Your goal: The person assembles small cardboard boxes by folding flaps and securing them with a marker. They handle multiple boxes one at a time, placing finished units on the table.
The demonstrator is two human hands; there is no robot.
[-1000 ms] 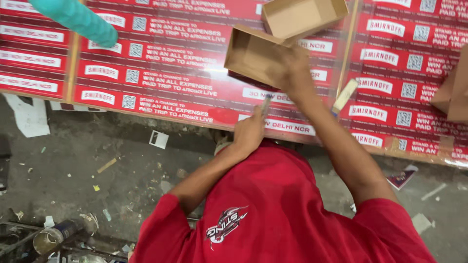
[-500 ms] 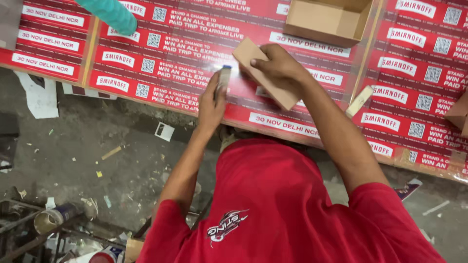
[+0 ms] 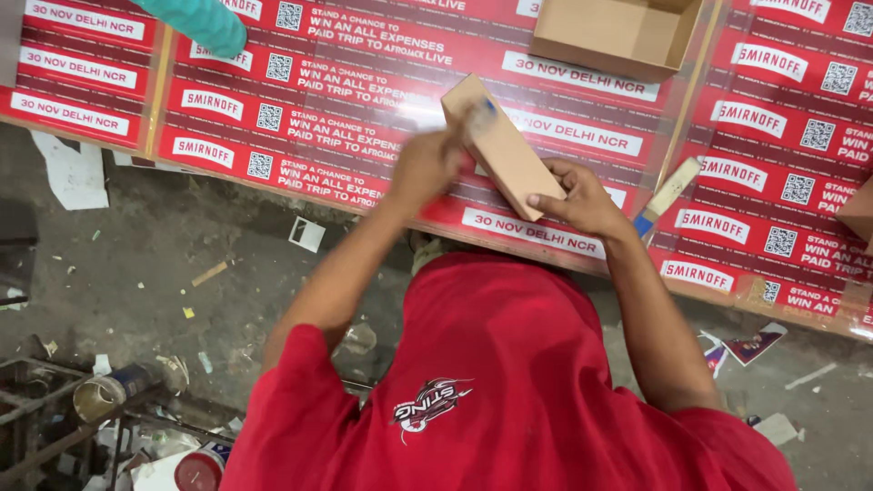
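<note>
A flat brown cardboard box (image 3: 506, 153) lies slantwise on the red printed sheets of the worktable (image 3: 364, 159), near its front edge. My right hand (image 3: 582, 202) presses on the box's near end and holds it. My left hand (image 3: 424, 169) is at the box's left side, fingers closed around a small pale object (image 3: 482, 115) that is blurred with motion against the box's far corner. What that object is I cannot tell. My red shirt fills the lower middle of the view.
An open brown box (image 3: 618, 36) stands at the back of the table. A teal roll (image 3: 205, 23) lies at the top left, a pale-handled tool (image 3: 669, 189) to the right of my hand, another box corner (image 3: 859, 211) at the right edge. Scraps and a tin (image 3: 102, 393) litter the floor.
The box, first held up above the table by my right hand, has come down flat onto the table. My left hand has moved up to its far corner with the small object.
</note>
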